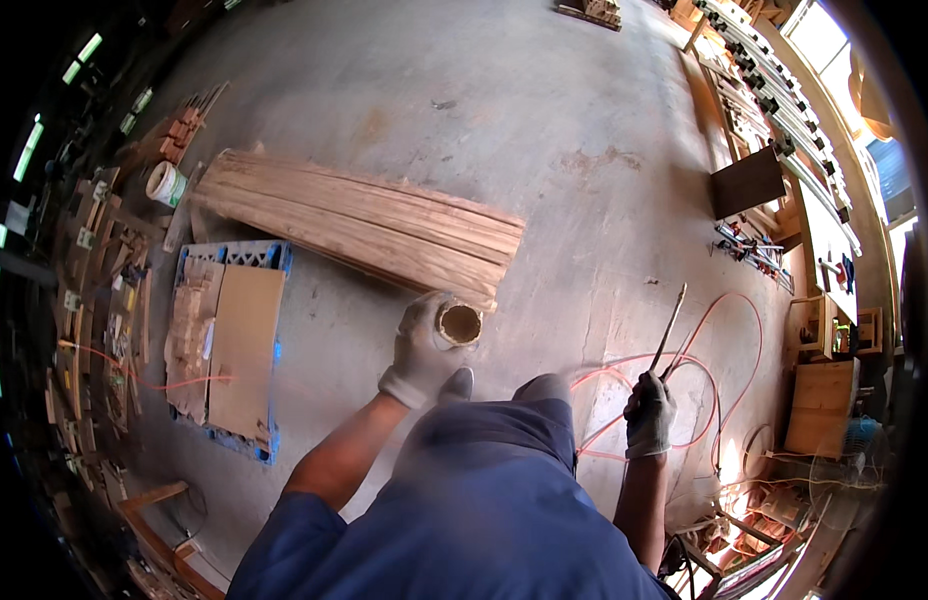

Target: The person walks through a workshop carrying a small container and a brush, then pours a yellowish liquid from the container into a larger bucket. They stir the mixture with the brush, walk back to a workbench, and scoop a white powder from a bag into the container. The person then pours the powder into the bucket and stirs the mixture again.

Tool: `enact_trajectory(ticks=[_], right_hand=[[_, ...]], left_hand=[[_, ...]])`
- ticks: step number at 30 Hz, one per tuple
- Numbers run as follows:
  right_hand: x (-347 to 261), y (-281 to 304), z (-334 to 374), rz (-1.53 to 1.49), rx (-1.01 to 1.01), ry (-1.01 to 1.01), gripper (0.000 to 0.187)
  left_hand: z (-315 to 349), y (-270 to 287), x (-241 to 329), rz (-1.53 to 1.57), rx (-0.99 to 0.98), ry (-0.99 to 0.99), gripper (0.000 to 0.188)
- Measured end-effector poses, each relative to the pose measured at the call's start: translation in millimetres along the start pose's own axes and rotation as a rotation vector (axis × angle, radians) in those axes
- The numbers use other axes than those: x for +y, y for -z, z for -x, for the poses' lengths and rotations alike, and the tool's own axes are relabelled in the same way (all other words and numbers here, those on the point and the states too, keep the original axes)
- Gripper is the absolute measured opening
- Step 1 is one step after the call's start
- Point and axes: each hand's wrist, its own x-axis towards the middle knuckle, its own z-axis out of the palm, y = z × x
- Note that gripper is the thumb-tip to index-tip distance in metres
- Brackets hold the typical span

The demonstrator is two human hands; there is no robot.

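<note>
My left hand (414,355), in a pale work glove, is wrapped around a round, open-topped container (459,324). Its rim looks crusted and its inside yellowish brown; what it holds I cannot make out. The container is in front of the near right end of a stack of wooden boards (359,215). Out to the right, my gloved right hand (649,412) is closed on a long thin rod-shaped tool (673,322) that points up and away. Whether the tool joins the red hose (715,385) looping behind it on the floor, I cannot tell.
A blue pallet (281,345) with brown sheets lies to the left, with a white bucket (166,184) beyond it. Wood scraps (114,300) line the far left. Clamps (754,250), a wooden box (822,405) and a rack of metal bars (774,100) are along the right.
</note>
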Motion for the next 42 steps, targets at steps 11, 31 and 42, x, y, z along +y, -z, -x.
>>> enact_trajectory(ticks=[11,31,42], right_hand=[[-101,-75,-249,0.172,-0.208,-0.118,0.017],[-300,-364,-546,0.588,-0.701,-0.171,0.017],[-319,-690,-606,0.634,-1.083,-0.166,0.019]], left_hand=[[-211,-163,1,-0.071,0.126,-0.149,0.077],[-521,-301,-7,0.837,0.432,0.631,0.071],[-696,-287,-130,0.632,0.441,0.407,0.081]])
